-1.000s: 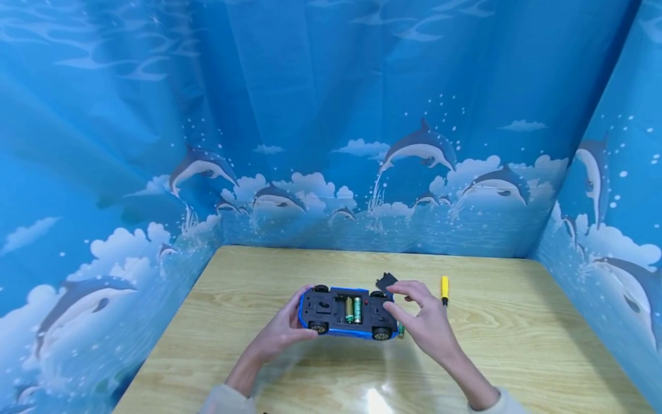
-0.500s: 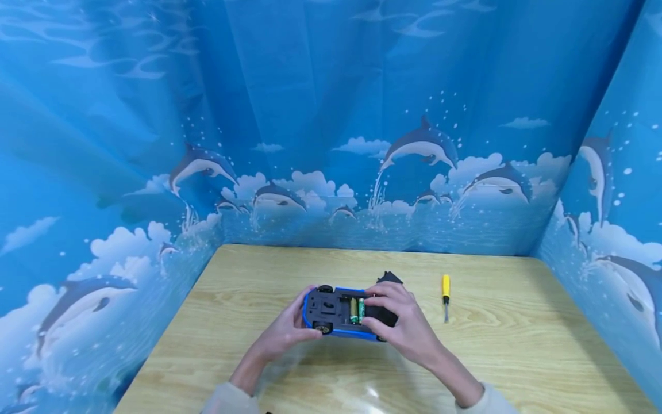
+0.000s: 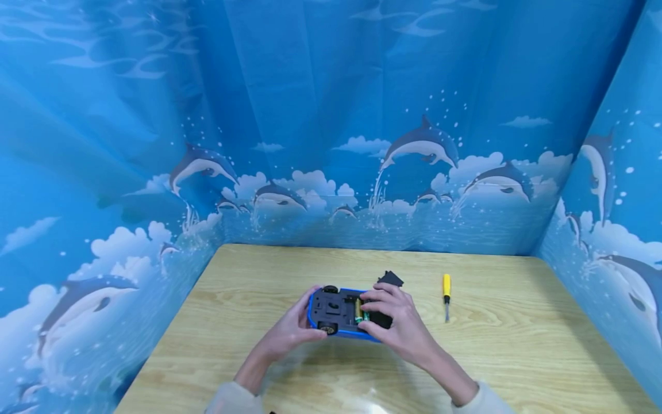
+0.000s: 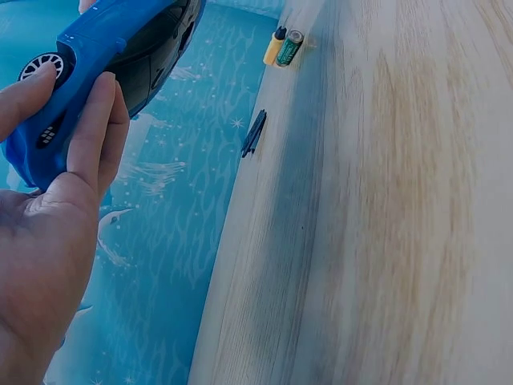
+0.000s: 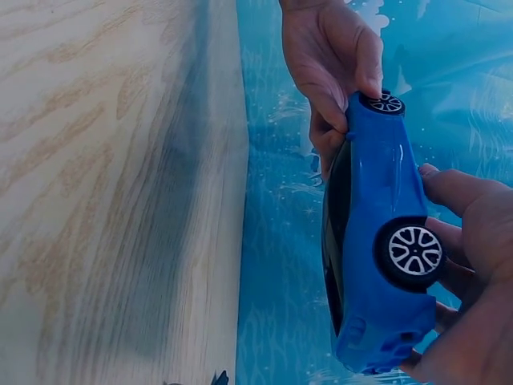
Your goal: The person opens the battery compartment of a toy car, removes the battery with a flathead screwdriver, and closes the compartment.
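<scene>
Both my hands, left hand (image 3: 291, 330) and right hand (image 3: 391, 323), gripped one upturned blue plastic toy car (image 3: 336, 313); one yellow-handled screwdriver (image 3: 446, 294) lay at three o'clock.

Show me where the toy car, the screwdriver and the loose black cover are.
toy car (image 3: 331, 310), head view, on its black underside.
screwdriver (image 3: 446, 286), head view, on its yellow handle.
black cover (image 3: 390, 279), head view, on its flat face, behind the car.

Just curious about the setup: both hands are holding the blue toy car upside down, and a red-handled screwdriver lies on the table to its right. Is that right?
Not quite: the screwdriver has a yellow handle, as the head view shows. The rest holds: both hands hold the blue toy car upside down.
</scene>
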A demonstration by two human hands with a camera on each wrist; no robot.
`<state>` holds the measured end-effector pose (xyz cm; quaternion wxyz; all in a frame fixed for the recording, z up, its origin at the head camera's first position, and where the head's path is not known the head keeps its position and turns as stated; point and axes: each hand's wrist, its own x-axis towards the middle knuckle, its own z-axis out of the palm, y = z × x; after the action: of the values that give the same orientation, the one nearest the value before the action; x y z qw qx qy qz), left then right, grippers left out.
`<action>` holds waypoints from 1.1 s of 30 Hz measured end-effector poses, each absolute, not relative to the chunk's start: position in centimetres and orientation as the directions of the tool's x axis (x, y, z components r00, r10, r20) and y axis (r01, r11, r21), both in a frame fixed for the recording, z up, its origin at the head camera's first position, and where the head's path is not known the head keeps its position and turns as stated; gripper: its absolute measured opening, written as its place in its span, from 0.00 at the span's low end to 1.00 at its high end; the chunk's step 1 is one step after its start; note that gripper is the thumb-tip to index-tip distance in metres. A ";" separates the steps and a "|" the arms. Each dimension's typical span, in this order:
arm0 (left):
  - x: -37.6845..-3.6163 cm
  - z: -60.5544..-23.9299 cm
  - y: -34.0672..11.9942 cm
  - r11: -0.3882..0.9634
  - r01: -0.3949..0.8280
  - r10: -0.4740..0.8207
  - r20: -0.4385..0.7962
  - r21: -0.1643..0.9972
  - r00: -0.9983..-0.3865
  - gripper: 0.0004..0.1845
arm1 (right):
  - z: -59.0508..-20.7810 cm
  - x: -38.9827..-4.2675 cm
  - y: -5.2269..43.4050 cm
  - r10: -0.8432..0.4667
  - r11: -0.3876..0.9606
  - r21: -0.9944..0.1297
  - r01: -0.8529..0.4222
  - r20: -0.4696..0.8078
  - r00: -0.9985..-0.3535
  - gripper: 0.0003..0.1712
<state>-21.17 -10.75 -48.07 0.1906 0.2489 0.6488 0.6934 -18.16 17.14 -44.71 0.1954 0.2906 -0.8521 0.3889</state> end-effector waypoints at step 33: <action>-21.6 -48.3 -10.0 -0.096 0.065 0.614 0.111 0.993 -0.782 0.57 | -46.5 -18.8 17.2 -0.325 0.538 -0.379 -0.753 0.731 -0.600 0.15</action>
<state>-21.56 -10.03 -48.25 0.1981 0.2643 0.6423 0.6916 -18.79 17.23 -46.50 0.3042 0.3276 -0.8225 0.3517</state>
